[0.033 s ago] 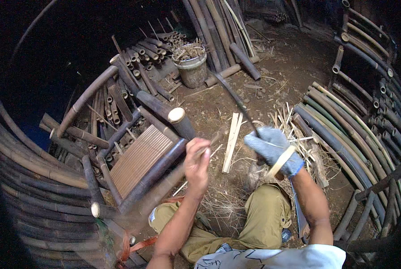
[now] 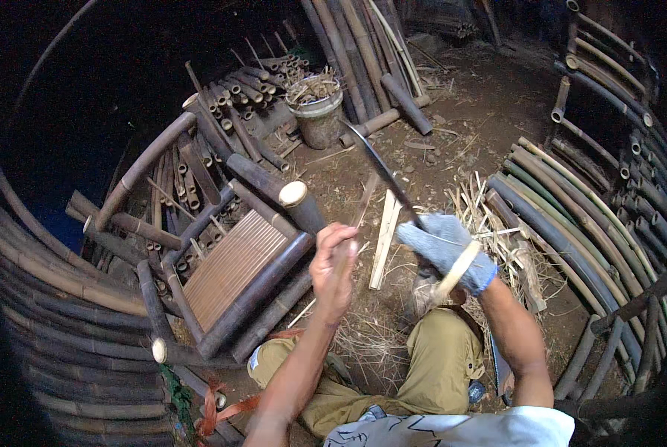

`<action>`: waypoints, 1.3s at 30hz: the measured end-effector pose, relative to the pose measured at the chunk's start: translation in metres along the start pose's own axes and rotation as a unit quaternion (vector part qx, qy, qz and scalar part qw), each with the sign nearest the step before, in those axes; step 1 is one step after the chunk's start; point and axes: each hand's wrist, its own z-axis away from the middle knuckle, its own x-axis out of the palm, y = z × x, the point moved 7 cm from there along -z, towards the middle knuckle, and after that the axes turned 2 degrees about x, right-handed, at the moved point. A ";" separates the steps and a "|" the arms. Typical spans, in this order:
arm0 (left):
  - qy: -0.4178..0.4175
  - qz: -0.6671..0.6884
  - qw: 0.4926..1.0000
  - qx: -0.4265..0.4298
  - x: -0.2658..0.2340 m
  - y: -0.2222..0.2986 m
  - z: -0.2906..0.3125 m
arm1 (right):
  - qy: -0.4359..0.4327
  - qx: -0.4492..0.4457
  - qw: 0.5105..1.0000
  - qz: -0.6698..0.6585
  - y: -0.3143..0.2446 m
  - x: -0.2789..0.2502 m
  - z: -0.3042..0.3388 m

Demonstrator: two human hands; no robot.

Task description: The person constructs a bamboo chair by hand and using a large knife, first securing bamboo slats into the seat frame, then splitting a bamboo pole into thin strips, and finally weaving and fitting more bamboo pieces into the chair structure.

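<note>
My left hand (image 2: 333,264), bare, is closed around a thin bamboo strip (image 2: 367,200) that slants up and away, smeared by motion. On my right hand (image 2: 445,249) is a grey knitted glove with a blue cuff. Its fingers are wrapped round a long, dark-bladed knife (image 2: 389,182); the blade points up and to the left, past the strip, and the grip is hidden in the glove. A pale band-like piece (image 2: 460,268) crosses the glove near the wrist. Between the hands, pale split bamboo strips (image 2: 384,242) lie on the ground.
Left of my knees stands a bamboo frame with a slatted panel (image 2: 233,272). A bucket of shavings (image 2: 322,123) is beyond it. Bamboo poles (image 2: 557,216) are stacked at right, more poles (image 2: 80,320) at far left. Shavings (image 2: 371,335) litter the dirt floor.
My left hand has moved slightly right and down, and the strip in it has swung. The knife and my gloved hand have shifted slightly left.
</note>
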 end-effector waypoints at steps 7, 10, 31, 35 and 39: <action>-0.076 0.159 0.974 -0.141 0.055 0.010 0.018 | 0.101 0.083 0.933 -0.335 0.013 0.000 -0.023; -0.117 0.423 0.820 -0.368 0.058 0.031 0.058 | 0.108 0.121 0.909 -0.383 0.026 -0.008 -0.016; -0.078 -0.067 0.957 -0.272 0.007 0.046 0.100 | 0.139 -0.086 0.955 0.248 -0.003 0.004 0.049; -0.136 -0.120 0.956 -0.232 -0.003 0.057 0.128 | 0.185 0.003 0.937 0.297 0.026 -0.031 0.028; -0.126 -0.099 0.955 -0.249 -0.018 0.056 0.141 | 0.235 -0.055 0.923 0.300 0.035 -0.034 0.023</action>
